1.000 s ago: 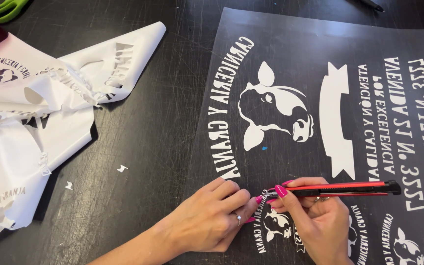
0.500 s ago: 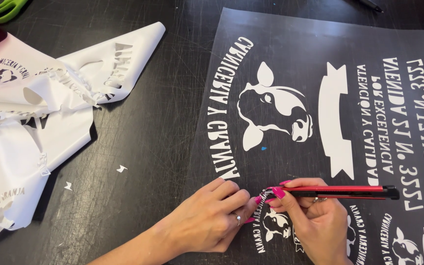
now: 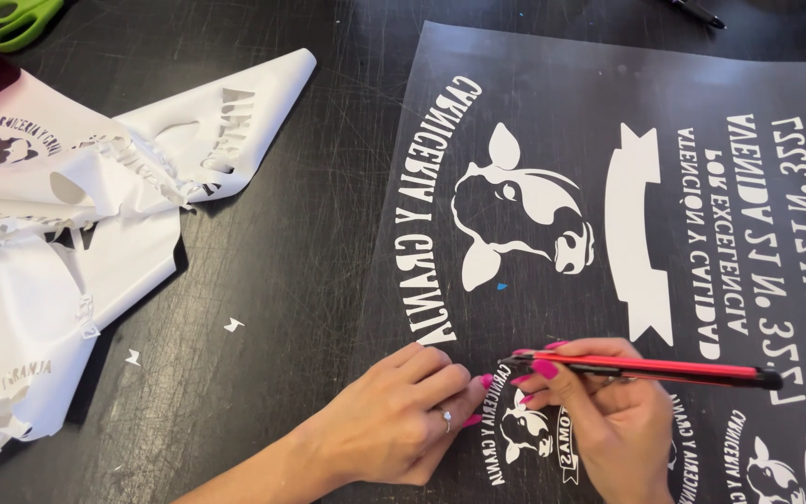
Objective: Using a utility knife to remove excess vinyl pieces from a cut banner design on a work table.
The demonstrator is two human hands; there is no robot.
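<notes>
Two hands work low on a dark film sheet (image 3: 552, 84) w/ white cut graphics. Right hand (image 3: 608, 420) has fingers closed round a red-and-black craft knife (image 3: 655, 369), its tip at a small round cow emblem (image 3: 529, 434) near the sheet's bottom edge. Left hand (image 3: 394, 420) lies flat just beside it, fingers curled loosely, tips pressing the film, gripping nothing. Judging by how things lie, weeding is well along: the big cow head (image 3: 520, 219), banner & lettering stand clean, & a heap of peeled white scrap (image 3: 67, 243) sits well apart at left, w/ tiny bits (image 3: 232, 325) on the table (image 3: 272, 261). Small emblems along the bottom look partly unfinished. Green scissors (image 3: 16, 17) lie top left.
</notes>
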